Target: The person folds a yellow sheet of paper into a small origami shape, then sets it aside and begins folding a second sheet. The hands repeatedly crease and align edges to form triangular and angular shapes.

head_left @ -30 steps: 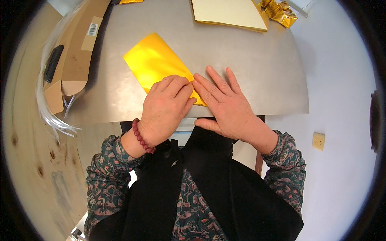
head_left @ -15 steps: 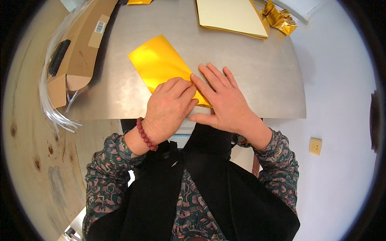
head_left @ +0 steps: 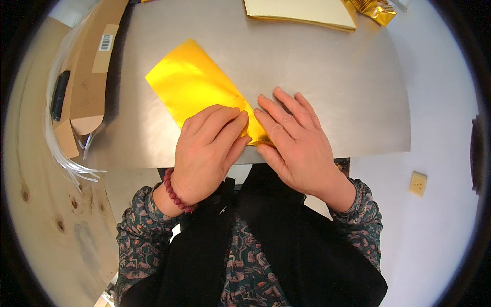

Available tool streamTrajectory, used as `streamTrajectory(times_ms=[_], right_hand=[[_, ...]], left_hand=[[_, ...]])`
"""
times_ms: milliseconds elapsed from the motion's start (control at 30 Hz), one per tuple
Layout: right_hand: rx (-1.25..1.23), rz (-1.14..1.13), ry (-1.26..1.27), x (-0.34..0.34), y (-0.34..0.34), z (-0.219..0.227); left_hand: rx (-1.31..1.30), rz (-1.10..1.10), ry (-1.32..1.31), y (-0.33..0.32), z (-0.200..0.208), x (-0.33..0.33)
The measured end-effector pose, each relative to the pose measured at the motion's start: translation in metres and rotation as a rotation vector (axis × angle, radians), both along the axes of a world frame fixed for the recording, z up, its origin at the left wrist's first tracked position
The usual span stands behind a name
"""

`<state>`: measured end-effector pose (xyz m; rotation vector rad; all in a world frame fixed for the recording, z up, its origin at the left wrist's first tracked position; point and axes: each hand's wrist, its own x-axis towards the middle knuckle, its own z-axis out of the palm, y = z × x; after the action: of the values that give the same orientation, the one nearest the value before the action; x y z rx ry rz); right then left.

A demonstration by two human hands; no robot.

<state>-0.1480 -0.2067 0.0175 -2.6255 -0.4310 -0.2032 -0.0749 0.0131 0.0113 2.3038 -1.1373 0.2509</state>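
Observation:
A sheet of shiny gold foil paper [head_left: 186, 77] lies slantwise on the metal table, its near corner between my two hands. My left hand [head_left: 207, 143], with a dark red bead bracelet at the wrist, bends its fingers together over the sheet's near part. Its fingertips and thumb close on the paper there, where a small crease shows. My right hand [head_left: 299, 140] rests at the paper's right edge, fingers stretched and apart, with the index finger and thumb beside the near corner. Part of the sheet is hidden under my left hand.
A stack of pale, gold-edged paper [head_left: 302, 13] sits at the far side, with a folded gold foil bundle [head_left: 376, 10] to its right. On the left stands a long cardboard box [head_left: 89, 77] with white plastic strips [head_left: 59, 148]. The metal table's [head_left: 358, 102] near edge runs below my hands.
The view has shifted, so the table sits lower. My right fingers have come slightly apart from my left fingertips. My left hand remains on the gold paper.

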Motion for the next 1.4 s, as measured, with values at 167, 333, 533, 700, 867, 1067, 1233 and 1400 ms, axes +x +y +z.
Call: streamTrajectory(times_ms=[167,333,533,700,867,1067,1233,1400], right_hand=[[0.086,-0.009,0.035,-0.002,-0.012,0.004],[0.153,-0.029,0.032,0.0,-0.016,0.004],[0.213,-0.037,0.06,0.002,-0.015,0.005],[0.2,-0.036,0.06,0.004,-0.013,0.005],[0.16,-0.031,0.074,0.003,-0.012,0.007],[0.116,-0.026,0.076,0.005,-0.009,0.009],[0.134,-0.021,0.08,0.004,-0.01,0.007],[0.41,-0.013,0.038,-0.002,-0.023,0.003]], left_hand=[[0.06,0.017,0.05,-0.009,0.007,-0.006],[0.084,0.023,0.081,-0.015,0.011,-0.006],[0.14,0.043,0.032,-0.013,0.012,-0.006],[0.112,0.037,0.077,-0.01,0.01,-0.003],[0.093,0.026,0.112,-0.007,0.009,-0.003],[0.075,0.013,0.099,-0.006,0.008,-0.001],[0.072,0.006,0.083,-0.006,0.008,0.0],[0.089,0.012,0.078,-0.004,0.004,0.001]])
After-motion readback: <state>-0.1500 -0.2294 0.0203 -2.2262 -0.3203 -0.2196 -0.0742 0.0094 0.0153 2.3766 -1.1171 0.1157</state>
